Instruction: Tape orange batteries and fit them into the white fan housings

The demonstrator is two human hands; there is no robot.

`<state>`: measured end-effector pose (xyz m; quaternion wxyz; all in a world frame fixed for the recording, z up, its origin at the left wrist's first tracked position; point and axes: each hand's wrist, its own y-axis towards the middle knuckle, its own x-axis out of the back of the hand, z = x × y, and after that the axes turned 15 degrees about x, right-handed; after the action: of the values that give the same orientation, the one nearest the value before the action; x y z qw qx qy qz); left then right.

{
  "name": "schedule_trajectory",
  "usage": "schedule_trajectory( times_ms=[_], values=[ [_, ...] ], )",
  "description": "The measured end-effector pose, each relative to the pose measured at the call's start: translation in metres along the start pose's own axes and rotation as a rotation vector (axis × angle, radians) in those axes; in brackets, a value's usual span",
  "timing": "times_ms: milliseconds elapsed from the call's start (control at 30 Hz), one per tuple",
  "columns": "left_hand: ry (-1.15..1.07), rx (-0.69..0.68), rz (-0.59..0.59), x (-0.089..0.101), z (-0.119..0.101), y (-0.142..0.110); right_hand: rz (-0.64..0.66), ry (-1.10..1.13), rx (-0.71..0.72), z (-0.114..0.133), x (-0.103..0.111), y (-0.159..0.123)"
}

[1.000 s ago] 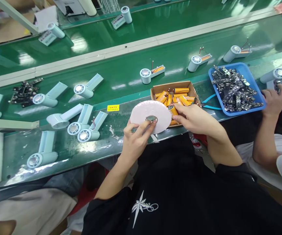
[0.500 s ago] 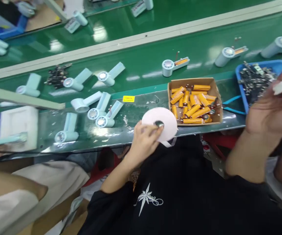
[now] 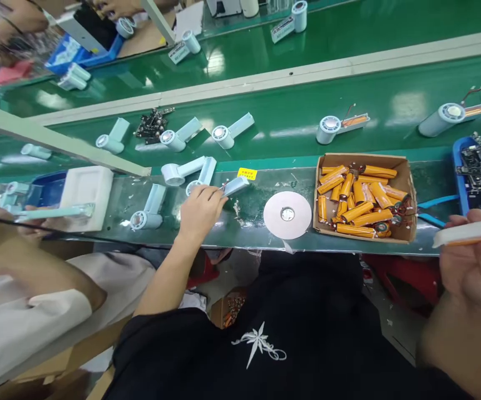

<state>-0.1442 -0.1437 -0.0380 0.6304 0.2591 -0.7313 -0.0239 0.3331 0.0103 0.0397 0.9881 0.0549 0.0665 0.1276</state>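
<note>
My left hand is closed over a light-blue handheld fan housing on the bench; its round head is hidden beneath my fingers. Two similar housings touch or nearly touch it behind, one with its open handle trough showing. At the right edge, my right hand grips an orange battery with a white strip along its top, partly cut off by the frame. Between my hands a flat roll of white tape lies on the bench, its loose end over the front edge.
A cardboard box of orange batteries stands right of the tape. Beyond it are blue-handled pliers and a blue bin of circuit boards. More housings lie on the green conveyor. A co-worker's arm is at left.
My left hand has let go of the tape roll, now flat on the bench, and moved left onto a fan housing. My right hand has lowered with its battery. The view has shifted.
</note>
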Motion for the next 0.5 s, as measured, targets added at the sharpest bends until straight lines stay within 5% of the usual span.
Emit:
schedule_trajectory(
  times_ms=[167,300,400,500],
  values=[
    [-0.063,-0.162,0.138,-0.041,-0.074,0.118,0.143,-0.087,0.070,0.016,-0.061,0.056],
    [-0.010,-0.287,0.392,-0.089,-0.120,0.224,0.210,-0.194,0.192,0.017,-0.070,0.096],
    [-0.043,-0.408,0.591,-0.113,-0.130,0.263,0.147,-0.266,0.374,0.009,-0.058,0.112],
    [-0.129,-0.465,0.658,-0.128,-0.131,0.270,0.207,-0.316,0.446,-0.006,-0.053,0.129]
  ],
)
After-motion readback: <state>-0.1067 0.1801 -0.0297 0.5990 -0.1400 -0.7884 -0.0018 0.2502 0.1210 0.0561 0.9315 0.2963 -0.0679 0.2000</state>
